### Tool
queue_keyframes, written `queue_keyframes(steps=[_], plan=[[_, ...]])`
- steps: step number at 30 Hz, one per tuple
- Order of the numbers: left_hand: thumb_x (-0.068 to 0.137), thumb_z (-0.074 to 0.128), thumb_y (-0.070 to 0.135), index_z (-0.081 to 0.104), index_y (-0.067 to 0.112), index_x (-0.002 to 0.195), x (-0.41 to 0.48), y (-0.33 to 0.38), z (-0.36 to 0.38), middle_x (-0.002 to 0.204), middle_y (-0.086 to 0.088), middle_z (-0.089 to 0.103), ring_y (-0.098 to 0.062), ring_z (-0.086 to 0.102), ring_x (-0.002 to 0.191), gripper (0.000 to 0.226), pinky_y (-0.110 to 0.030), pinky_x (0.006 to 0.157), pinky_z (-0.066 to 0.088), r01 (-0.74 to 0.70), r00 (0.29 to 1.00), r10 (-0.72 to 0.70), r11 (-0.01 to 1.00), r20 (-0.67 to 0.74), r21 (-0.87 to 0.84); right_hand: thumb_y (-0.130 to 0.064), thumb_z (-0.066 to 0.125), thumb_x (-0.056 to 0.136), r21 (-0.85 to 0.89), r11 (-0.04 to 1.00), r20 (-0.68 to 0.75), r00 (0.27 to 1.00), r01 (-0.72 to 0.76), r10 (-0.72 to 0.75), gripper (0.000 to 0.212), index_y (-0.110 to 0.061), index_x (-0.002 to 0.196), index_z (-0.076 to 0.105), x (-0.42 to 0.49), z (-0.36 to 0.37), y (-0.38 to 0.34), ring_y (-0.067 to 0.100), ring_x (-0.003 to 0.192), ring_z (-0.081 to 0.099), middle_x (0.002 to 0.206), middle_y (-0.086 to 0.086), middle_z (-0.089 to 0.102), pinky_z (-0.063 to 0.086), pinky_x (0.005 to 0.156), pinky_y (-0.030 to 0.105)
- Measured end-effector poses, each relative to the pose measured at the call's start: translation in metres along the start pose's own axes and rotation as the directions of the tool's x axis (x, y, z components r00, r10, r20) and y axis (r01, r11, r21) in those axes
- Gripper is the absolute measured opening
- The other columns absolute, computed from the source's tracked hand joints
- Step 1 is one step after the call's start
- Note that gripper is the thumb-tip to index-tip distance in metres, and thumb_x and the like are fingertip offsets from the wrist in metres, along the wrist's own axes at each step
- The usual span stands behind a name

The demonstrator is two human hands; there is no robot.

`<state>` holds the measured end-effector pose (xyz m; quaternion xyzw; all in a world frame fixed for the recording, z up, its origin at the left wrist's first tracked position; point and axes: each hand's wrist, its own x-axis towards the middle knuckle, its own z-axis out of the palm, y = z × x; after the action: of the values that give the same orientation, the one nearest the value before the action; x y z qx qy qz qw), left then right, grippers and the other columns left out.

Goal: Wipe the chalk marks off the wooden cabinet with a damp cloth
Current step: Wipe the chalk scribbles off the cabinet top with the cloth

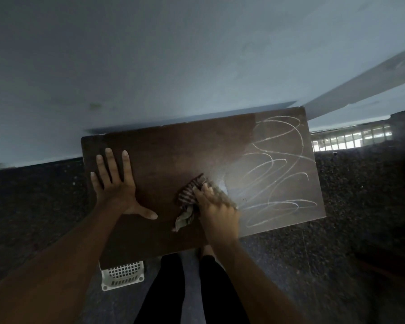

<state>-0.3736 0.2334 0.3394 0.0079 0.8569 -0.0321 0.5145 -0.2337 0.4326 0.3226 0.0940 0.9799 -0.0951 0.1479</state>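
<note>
Fingers [111, 164] of left hand [117, 190] spread on cabinet [173, 148], right hand [216, 206] pressing cloth [189, 192], fingers together

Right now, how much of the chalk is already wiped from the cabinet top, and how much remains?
The left half of the cabinet top looks dark and chalk-free. The right hand presses the cloth near the middle, while the left hand rests flat. The chalk loops on the right part are not yet wiped.

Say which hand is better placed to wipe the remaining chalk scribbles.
Right. The right hand presses the cloth beside the chalk marks; the left hand lies flat on the cabinet, away from them, empty.
</note>
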Motion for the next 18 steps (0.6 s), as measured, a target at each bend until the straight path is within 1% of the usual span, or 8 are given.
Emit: queue_keyframes(steps=[1,3,4,6,10,13,16,18], plan=[[0.026,0.081,0.086,-0.065,0.020,0.120,-0.001,0.001,0.000,0.127,-0.017,-0.070,-0.040,-0.058,0.124,0.185,-0.061,0.116,-0.017,0.003,1.000,-0.003,1.000,0.003,-0.001,-0.015,0.068,0.082,0.000,1.000,-0.016,1.000,-0.025,0.025,0.050,-0.029,0.130,0.061,0.009,-0.005,0.006,0.028,0.106,0.068,0.133,0.001,0.062,0.060,0.074,0.041],[0.027,0.081,0.086,-0.065,0.020,0.119,-0.001,0.001,0.000,0.126,-0.017,-0.070,-0.039,-0.059,0.123,0.184,-0.062,0.116,-0.017,-0.001,1.000,0.001,1.000,0.008,0.000,-0.014,0.070,0.083,0.028,0.992,-0.110,0.986,-0.120,0.122,0.045,-0.028,0.125,0.063,0.034,-0.020,0.023,0.029,0.082,0.071,0.110,0.005,0.071,0.059,0.059,0.037],[0.027,0.081,0.086,-0.065,0.020,0.119,-0.001,0.001,0.000,0.126,-0.017,-0.071,-0.039,-0.060,0.122,0.184,-0.062,0.116,-0.018,-0.006,1.000,0.006,1.000,0.011,0.000,-0.013,0.067,0.087,0.029,0.985,-0.139,0.975,-0.169,0.171,0.040,-0.029,0.123,0.063,0.050,-0.028,0.033,0.029,0.072,0.070,0.098,0.005,0.072,0.055,0.053,0.033],[0.028,0.081,0.085,-0.064,0.021,0.120,-0.001,0.001,0.000,0.126,-0.016,-0.071,-0.038,-0.061,0.120,0.184,-0.062,0.116,-0.018,-0.009,1.000,0.009,1.000,0.015,-0.007,-0.013,0.053,0.096,-0.025,0.965,-0.147,0.956,-0.261,0.254,0.031,-0.032,0.120,0.059,0.086,-0.044,0.053,0.029,0.068,0.069,0.089,0.005,0.070,0.045,0.051,0.030],[0.029,0.081,0.085,-0.064,0.021,0.121,-0.001,0.000,0.000,0.127,-0.016,-0.070,-0.038,-0.059,0.123,0.183,-0.062,0.115,-0.019,-0.023,1.000,0.023,1.000,0.013,-0.007,-0.004,0.043,0.096,-0.047,0.914,-0.224,0.896,-0.403,0.384,0.033,-0.025,0.113,0.061,0.145,-0.065,0.082,0.039,0.083,0.067,0.096,0.013,0.069,0.046,0.060,0.038],[0.028,0.081,0.086,-0.064,0.022,0.120,0.000,-0.001,0.001,0.128,-0.016,-0.070,-0.040,-0.057,0.126,0.183,-0.062,0.115,-0.019,-0.030,1.000,0.030,0.999,0.004,-0.010,-0.001,0.045,0.096,-0.083,0.926,-0.230,0.912,-0.368,0.341,0.029,-0.018,0.110,0.063,0.147,-0.068,0.080,0.039,0.082,0.066,0.095,0.015,0.068,0.039,0.058,0.036],[0.027,0.081,0.085,-0.064,0.022,0.121,0.001,-0.002,0.003,0.127,-0.016,-0.070,-0.039,-0.058,0.125,0.184,-0.062,0.114,-0.020,-0.038,0.999,0.038,0.999,0.003,-0.010,-0.012,0.038,0.102,-0.078,0.951,-0.174,0.943,-0.300,0.283,0.030,-0.021,0.120,0.059,0.121,-0.056,0.066,0.029,0.077,0.065,0.096,0.010,0.067,0.050,0.060,0.034],[0.027,0.081,0.085,-0.065,0.022,0.121,0.001,-0.001,0.002,0.127,-0.016,-0.071,-0.039,-0.058,0.125,0.185,-0.062,0.114,-0.020,-0.034,0.999,0.034,0.999,0.006,-0.013,-0.016,0.038,0.102,-0.063,0.966,-0.081,0.966,-0.252,0.247,0.035,-0.025,0.132,0.052,0.092,-0.045,0.050,0.026,0.082,0.064,0.108,0.008,0.065,0.055,0.068,0.038]])
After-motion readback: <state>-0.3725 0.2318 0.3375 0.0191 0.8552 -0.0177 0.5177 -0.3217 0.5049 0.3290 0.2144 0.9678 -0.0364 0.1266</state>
